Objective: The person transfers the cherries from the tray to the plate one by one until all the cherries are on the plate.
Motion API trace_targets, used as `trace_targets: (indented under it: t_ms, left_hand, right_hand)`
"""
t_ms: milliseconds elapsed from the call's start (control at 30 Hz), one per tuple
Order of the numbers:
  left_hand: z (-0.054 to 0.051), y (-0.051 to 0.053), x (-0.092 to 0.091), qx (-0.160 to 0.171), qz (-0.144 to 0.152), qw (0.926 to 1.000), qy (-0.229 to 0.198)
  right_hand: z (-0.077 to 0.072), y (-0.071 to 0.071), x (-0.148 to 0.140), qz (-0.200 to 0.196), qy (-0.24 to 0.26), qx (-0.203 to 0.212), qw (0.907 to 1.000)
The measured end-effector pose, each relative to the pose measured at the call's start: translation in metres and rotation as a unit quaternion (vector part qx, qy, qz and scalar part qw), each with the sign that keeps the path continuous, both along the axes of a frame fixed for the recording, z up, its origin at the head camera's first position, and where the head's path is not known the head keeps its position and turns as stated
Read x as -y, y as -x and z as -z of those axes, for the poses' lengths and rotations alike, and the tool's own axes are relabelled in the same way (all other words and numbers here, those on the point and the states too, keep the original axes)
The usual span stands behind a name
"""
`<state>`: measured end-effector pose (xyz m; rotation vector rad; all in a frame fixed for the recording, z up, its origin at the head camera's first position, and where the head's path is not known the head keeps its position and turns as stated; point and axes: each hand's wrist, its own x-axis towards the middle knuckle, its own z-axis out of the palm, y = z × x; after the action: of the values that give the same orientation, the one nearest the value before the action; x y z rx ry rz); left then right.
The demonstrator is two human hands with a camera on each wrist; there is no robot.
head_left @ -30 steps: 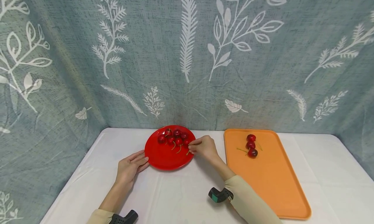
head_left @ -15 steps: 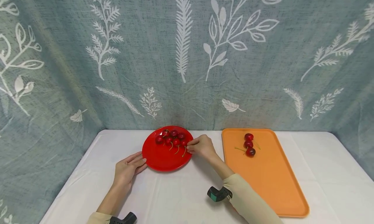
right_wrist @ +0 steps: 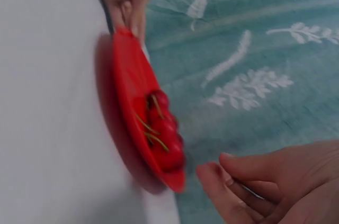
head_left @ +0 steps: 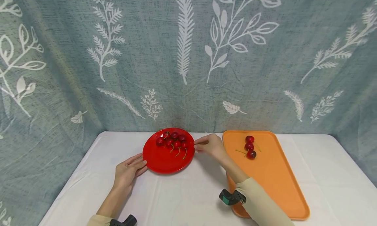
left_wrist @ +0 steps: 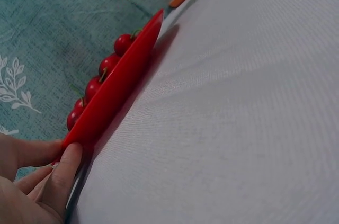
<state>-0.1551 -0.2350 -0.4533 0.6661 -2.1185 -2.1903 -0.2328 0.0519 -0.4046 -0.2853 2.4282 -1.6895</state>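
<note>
On the white table a round red plate (head_left: 165, 162) bears several red cherries (head_left: 176, 144) with green stems, clustered toward its far right side. My left hand (head_left: 125, 175) pinches the plate's left rim; in the left wrist view the thumb and fingers (left_wrist: 62, 173) meet at the edge. Just off the right rim hovers my right hand (head_left: 212, 146), its thumb and fingertips slightly parted. Nothing shows between them in the right wrist view, where a gap separates the fingers (right_wrist: 217, 187) from the plate (right_wrist: 127, 60).
An orange tray (head_left: 271, 186) lies to the right, partly under my right forearm. Three cherries (head_left: 249, 146) with stems sit in a row near its far end. Behind the table hangs a blue-green curtain (head_left: 165, 55) with white leaf prints.
My right hand has let go of a cherry at the plate's right side and drawn back a little to the right. My left hand stays at the rim.
</note>
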Motion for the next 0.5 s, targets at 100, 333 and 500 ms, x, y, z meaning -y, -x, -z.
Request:
trace_targets:
  t_ms: [100,333,500]
  left_hand:
    - [0.000,-0.001,0.001,0.005,0.001,1.0000,0.003]
    - [0.000,-0.001,0.001,0.004,0.001,1.0000,0.001]
    - [-0.001,-0.001,0.001,0.002,0.003,1.0000,0.001]
  right_hand:
    - [-0.006,0.004,-0.016,0.005,0.017,-0.006,0.9998]
    - [-0.023,0.009,-0.069,0.029,-0.005,-0.030,0.9991]
    - [-0.021,0.011,-0.109,0.048,-0.079,-0.094,0.9912]
